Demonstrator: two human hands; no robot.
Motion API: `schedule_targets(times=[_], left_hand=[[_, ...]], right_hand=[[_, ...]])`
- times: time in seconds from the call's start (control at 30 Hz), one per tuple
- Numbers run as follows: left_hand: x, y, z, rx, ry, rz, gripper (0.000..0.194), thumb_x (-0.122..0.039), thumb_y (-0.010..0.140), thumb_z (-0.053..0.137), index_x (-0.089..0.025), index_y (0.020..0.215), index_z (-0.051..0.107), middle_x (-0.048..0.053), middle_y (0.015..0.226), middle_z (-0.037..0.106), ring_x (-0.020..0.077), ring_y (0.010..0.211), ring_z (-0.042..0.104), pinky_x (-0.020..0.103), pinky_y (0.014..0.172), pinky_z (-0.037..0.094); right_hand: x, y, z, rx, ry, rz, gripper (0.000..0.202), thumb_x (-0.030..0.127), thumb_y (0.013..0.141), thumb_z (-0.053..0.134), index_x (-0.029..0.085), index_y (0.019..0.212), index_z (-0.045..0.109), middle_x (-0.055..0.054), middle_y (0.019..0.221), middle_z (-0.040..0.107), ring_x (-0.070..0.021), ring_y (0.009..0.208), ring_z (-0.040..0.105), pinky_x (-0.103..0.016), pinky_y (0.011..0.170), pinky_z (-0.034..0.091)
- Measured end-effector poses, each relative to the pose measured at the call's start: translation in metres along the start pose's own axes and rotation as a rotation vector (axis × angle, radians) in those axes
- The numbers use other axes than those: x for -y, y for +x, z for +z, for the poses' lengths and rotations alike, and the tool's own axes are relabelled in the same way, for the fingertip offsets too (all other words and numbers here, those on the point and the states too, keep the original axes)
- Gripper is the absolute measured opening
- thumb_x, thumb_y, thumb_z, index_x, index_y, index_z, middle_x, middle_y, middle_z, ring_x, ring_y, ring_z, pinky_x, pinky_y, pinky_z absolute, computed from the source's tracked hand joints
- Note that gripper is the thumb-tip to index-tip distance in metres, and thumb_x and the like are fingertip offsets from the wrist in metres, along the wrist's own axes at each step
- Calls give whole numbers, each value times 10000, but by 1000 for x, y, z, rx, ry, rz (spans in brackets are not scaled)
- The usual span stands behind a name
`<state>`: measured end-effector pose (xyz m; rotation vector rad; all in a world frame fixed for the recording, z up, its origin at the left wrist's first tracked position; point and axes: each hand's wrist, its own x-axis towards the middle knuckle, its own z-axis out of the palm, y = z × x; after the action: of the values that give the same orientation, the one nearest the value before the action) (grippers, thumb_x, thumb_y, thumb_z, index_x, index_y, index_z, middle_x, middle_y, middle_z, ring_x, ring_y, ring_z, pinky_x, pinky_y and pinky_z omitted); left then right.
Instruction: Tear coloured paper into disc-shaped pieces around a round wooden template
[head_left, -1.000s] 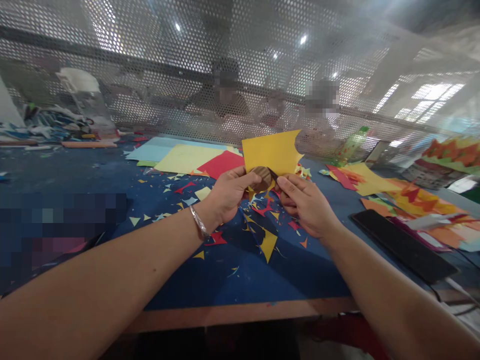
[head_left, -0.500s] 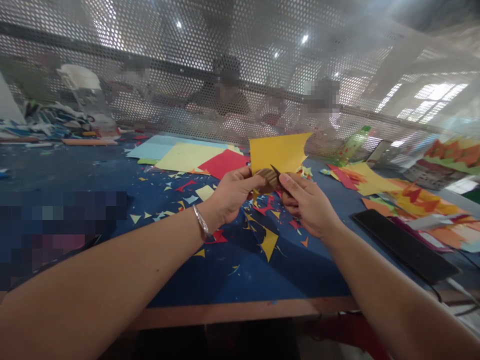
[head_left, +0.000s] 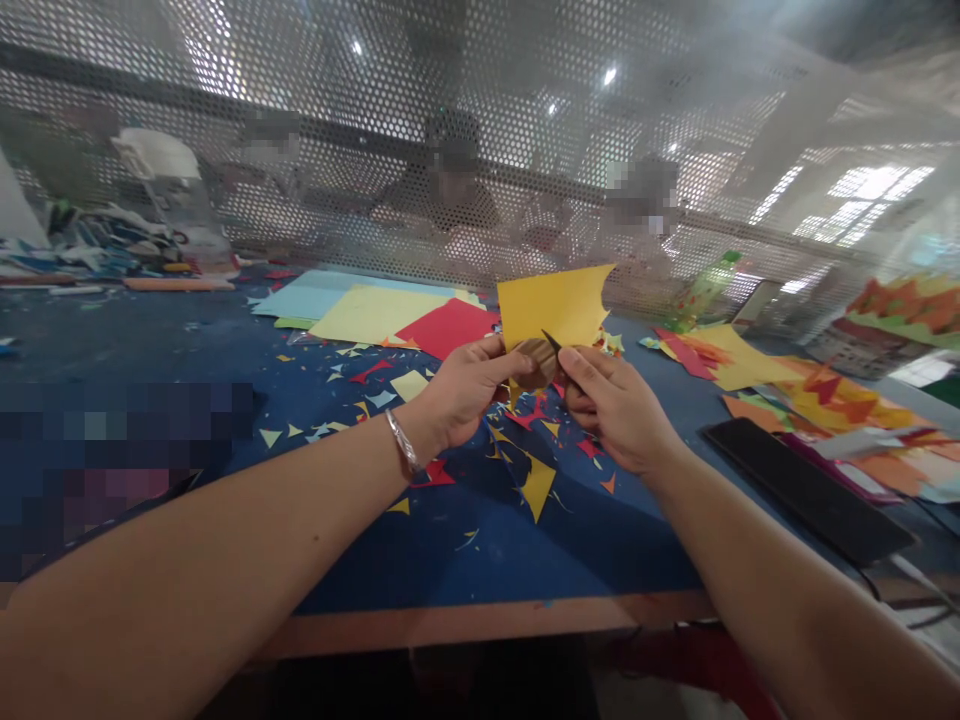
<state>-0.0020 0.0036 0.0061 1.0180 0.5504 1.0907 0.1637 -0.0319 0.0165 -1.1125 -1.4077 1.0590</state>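
My left hand [head_left: 463, 388] pinches a yellow paper sheet [head_left: 553, 304] together with a round brown wooden template [head_left: 535, 362], holding both up above the blue table [head_left: 420, 545]. My right hand [head_left: 613, 408] grips dark scissors [head_left: 553, 345] whose blade tips poke into the sheet's lower edge beside the template. The handles are hidden in my fingers. The sheet's right edge is cut in jagged curves. A silver bracelet sits on my left wrist.
Small paper offcuts in yellow, red and pale colours litter the table under my hands. Flat sheets [head_left: 375, 314] lie behind, more cut paper [head_left: 825, 395] piles at the right, next to a black flat object [head_left: 806, 488]. A perforated screen [head_left: 450, 150] stands behind, with people beyond it.
The yellow sheet rose slightly and turned, and the scissors moved in against its lower edge by the template. My arms stayed nearly where they were.
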Motion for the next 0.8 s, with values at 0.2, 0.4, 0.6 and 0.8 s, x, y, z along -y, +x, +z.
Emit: schedule_targets(times=[0.2, 0.4, 0.6, 0.8], left_hand=[[-1, 3, -2, 2, 20, 57, 183, -115, 722, 693, -144, 894, 640, 1, 823, 712, 89, 730, 635, 246, 747, 455], [-7, 3, 0, -31, 84, 142, 362, -61, 684, 687, -189, 958, 487, -20, 767, 711, 110, 700, 664, 280, 771, 491], [-7, 4, -3, 18, 94, 168, 272, -92, 691, 685, -167, 909, 540, 1, 853, 702, 104, 771, 659, 282, 819, 486], [-11, 4, -6, -1, 103, 173, 185, -95, 674, 700, -144, 817, 593, -3, 796, 679, 102, 733, 629, 309, 823, 482]], right_hand=[[0, 0, -2, -9, -87, -11, 431, 565, 849, 656, 201, 709, 472, 93, 547, 233, -43, 448, 173, -191, 391, 125], [-1, 1, -4, 3, -121, -28, 432, 571, 858, 641, 199, 710, 480, 102, 516, 230, -38, 431, 174, -181, 386, 133], [0, 0, -6, 17, -150, -44, 426, 567, 871, 625, 201, 715, 475, 103, 508, 240, -39, 428, 171, -183, 381, 122], [3, -1, -6, 22, -224, -86, 467, 578, 868, 621, 208, 676, 409, 97, 536, 239, -41, 442, 189, -188, 380, 128]])
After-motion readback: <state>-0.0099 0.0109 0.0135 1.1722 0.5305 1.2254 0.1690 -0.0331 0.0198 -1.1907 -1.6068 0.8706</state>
